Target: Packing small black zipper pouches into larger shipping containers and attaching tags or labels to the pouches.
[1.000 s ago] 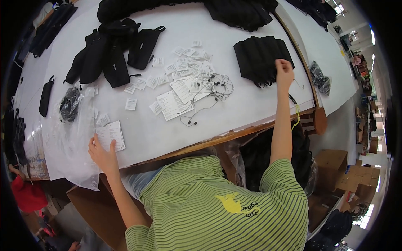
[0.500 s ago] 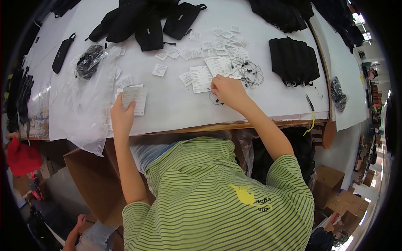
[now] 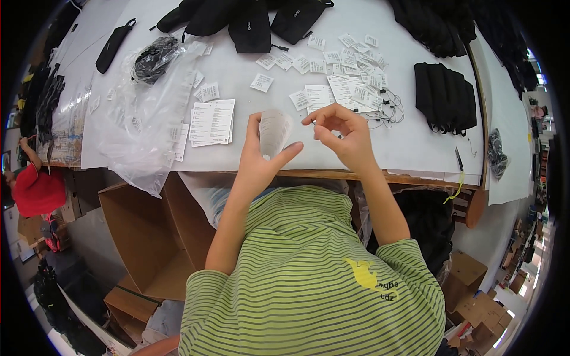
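Note:
My left hand (image 3: 256,163) holds a curved white printed card (image 3: 274,133) upright between thumb and fingers, over the front of the table. Close to the card's right side is my right hand (image 3: 351,141), thumb and forefinger pinched together; whatever is between them is too small to make out. Left of my left hand lies a stack of white printed cards (image 3: 212,123). Beyond my right hand are more printed cards (image 3: 319,96), a scatter of small white labels (image 3: 301,64) and a tangle of thin black cords (image 3: 389,111).
Black zip pouches (image 3: 249,28) lie at the back, and stacked black pouches (image 3: 445,98) at the right. A clear plastic bag (image 3: 139,133) spreads at the left. Thin snips (image 3: 458,157) with a yellow cord lie near the front edge. An open cardboard box (image 3: 136,231) stands below.
My left hand has left the card stack and moved right, now with one card. My right hand has come away from the cords and cards toward it. The view has shifted.

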Tool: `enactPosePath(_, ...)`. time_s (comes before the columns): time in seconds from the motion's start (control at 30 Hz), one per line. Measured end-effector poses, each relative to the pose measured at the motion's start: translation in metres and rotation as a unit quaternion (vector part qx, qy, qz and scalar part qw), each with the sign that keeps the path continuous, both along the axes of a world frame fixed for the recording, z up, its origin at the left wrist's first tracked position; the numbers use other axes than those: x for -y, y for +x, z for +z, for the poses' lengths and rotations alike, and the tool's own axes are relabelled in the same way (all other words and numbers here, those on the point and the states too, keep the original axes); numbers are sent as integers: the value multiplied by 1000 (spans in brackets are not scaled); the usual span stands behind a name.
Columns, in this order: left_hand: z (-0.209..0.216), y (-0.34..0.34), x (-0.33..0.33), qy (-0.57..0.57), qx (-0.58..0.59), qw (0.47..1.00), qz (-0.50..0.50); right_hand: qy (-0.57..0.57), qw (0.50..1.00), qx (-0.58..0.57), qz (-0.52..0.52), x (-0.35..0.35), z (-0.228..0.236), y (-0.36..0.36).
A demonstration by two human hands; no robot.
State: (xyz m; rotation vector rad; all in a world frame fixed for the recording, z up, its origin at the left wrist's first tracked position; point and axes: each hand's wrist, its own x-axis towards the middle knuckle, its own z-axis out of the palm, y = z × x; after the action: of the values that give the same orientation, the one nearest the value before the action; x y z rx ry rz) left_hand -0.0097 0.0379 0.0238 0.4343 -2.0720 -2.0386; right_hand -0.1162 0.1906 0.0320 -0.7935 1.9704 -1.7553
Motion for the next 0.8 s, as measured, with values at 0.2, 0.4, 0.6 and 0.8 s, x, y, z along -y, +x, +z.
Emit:
enactPosePath(0.2, -4, 0, -6, 69, -22, 996, 51, -67, 978, 196, -27, 14, -5, 17)
enactPosePath(0.4, 1, 3, -7, -38, -33, 995, 82, 75, 992, 34, -95, 13, 4, 22)
enactPosePath(0.6, -1, 3, -6, -107, -36, 989, 90, 87, 990, -45, -106, 11, 8, 25)
enactPosePath(0.8, 9, 1, -13, -217, -66, 968, 111, 96, 988, -47, -113, 12, 12, 26)
